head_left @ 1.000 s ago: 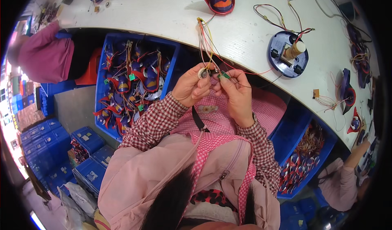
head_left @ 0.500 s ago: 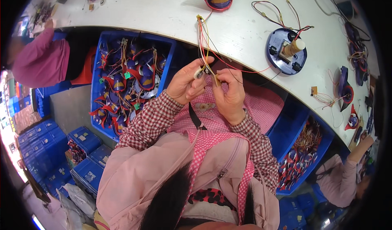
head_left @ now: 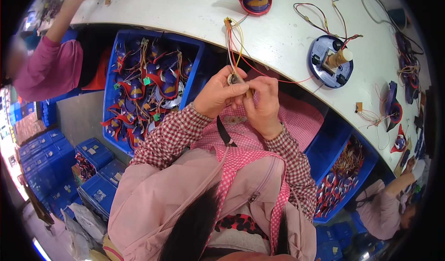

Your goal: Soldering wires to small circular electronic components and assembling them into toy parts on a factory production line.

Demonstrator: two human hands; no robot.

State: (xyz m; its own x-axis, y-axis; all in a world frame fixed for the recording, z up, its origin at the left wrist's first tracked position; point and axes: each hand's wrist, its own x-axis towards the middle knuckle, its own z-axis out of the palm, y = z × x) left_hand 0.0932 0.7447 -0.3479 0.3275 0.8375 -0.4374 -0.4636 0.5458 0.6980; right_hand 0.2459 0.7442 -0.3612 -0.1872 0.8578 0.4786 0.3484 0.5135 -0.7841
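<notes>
Over my lap at the table's edge, my left hand (head_left: 218, 94) is closed on a small round metal-rimmed part (head_left: 233, 79) with wires. My right hand (head_left: 264, 107) is pinched close against it, fingertips meeting the left thumb; what it grips is mostly hidden. Red, yellow and white wires (head_left: 234, 52) rise from my fingers to a small tan circuit board (head_left: 227, 22) on the table. A long red wire (head_left: 273, 75) reaches toward a round blue plastic base (head_left: 320, 71), which carries a tan cylinder (head_left: 340, 58) standing on it.
A white table (head_left: 185, 13) curves around ahead, holding a red and purple toy part (head_left: 256, 0) and another wired toy piece (head_left: 393, 108). Blue bins of wired toy parts stand at left (head_left: 107, 89) and right (head_left: 345, 203). Co-workers sit at far left (head_left: 51, 66) and right (head_left: 382, 205).
My hands have come closer together, and my left thumb now reaches across to my right fingertips. The wires are gathered tighter. At left, the co-worker's arm has reached forward over the table.
</notes>
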